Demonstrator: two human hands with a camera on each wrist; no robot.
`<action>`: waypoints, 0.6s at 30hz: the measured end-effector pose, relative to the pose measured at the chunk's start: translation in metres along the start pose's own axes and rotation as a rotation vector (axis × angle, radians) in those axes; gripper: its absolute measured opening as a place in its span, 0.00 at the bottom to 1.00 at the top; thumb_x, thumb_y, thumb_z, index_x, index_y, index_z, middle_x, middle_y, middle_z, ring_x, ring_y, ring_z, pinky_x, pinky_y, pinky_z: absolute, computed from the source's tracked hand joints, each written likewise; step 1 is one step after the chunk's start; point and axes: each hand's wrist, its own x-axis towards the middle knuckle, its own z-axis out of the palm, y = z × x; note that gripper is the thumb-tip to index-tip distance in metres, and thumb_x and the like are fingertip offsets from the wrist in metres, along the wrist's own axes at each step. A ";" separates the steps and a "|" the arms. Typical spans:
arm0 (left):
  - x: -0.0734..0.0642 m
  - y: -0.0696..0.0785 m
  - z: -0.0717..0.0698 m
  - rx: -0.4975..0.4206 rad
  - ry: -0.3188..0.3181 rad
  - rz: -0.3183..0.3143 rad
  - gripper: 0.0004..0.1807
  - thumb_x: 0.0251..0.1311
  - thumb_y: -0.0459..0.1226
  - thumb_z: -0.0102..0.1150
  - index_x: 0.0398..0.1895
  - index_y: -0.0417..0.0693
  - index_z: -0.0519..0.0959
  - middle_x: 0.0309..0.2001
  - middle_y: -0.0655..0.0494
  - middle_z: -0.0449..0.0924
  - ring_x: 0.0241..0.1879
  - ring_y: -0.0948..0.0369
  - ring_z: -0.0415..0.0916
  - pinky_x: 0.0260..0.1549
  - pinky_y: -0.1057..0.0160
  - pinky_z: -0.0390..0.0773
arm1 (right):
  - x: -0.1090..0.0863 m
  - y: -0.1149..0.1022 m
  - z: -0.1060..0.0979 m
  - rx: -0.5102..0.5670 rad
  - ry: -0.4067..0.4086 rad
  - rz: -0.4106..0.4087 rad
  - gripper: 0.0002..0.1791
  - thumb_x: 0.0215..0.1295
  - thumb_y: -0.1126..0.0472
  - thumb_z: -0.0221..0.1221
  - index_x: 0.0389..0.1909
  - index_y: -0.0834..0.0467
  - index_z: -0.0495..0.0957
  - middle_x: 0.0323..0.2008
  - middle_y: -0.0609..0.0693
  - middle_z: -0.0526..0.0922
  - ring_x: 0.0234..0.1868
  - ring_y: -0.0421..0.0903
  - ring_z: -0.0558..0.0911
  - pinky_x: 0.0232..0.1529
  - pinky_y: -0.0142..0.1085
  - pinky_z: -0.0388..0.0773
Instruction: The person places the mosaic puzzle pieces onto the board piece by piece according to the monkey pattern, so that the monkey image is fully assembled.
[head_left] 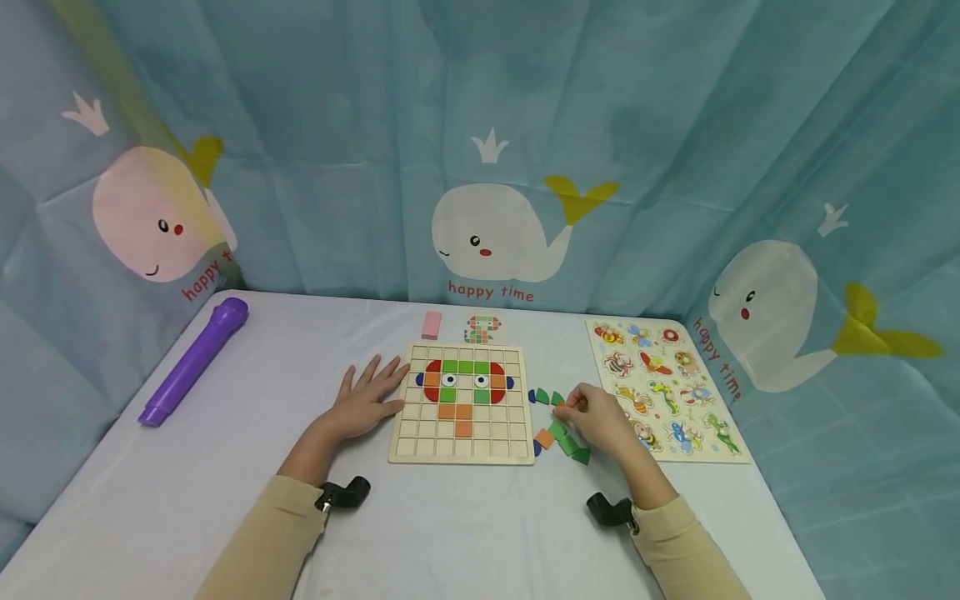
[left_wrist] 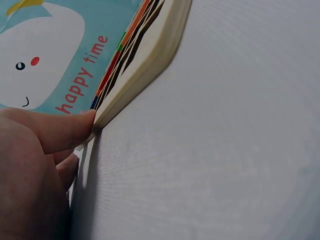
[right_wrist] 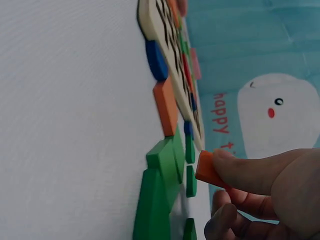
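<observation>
The wooden grid board [head_left: 429, 447] lies flat on the table, with red, green, orange, blue and eye-marked pieces set in its squares. Against its left edge rests my left hand [head_left: 367, 402], fingers spread; in the left wrist view the thumb [left_wrist: 70, 131] touches the board's side. To the right of the board, my right hand [head_left: 597, 419] pinches an orange square tile [right_wrist: 208, 169] between thumb and fingers. Below that hand lie loose pieces: an orange tile [head_left: 544, 438], several green pieces [head_left: 567, 444] and a blue half-round piece [head_left: 537, 448].
Behind the board are a pink block [head_left: 431, 325] and a pattern card [head_left: 483, 329]. An insect picture board [head_left: 701, 421] lies at the right, partly behind my right hand. At the far left is a purple microphone-shaped tube [head_left: 193, 362]. A whale-print curtain [head_left: 337, 225] hangs behind the table.
</observation>
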 end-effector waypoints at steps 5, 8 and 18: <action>0.000 -0.001 0.001 0.013 0.005 -0.002 0.38 0.71 0.48 0.54 0.81 0.54 0.55 0.82 0.49 0.46 0.81 0.43 0.29 0.73 0.34 0.21 | -0.002 -0.011 0.000 0.042 -0.019 -0.024 0.15 0.63 0.51 0.69 0.32 0.55 0.76 0.28 0.48 0.79 0.28 0.45 0.73 0.26 0.35 0.70; 0.000 0.000 0.001 0.011 0.006 0.000 0.38 0.71 0.48 0.54 0.80 0.54 0.55 0.82 0.49 0.46 0.81 0.43 0.29 0.73 0.34 0.21 | -0.003 -0.018 0.003 0.062 -0.026 -0.042 0.14 0.62 0.50 0.70 0.31 0.55 0.77 0.27 0.48 0.79 0.27 0.44 0.74 0.25 0.34 0.71; 0.000 0.000 0.001 0.014 0.001 -0.008 0.38 0.71 0.48 0.54 0.81 0.55 0.55 0.82 0.50 0.45 0.81 0.44 0.28 0.73 0.35 0.20 | -0.003 -0.035 0.019 0.081 -0.027 -0.115 0.10 0.64 0.52 0.69 0.31 0.53 0.80 0.26 0.45 0.82 0.26 0.42 0.77 0.27 0.34 0.75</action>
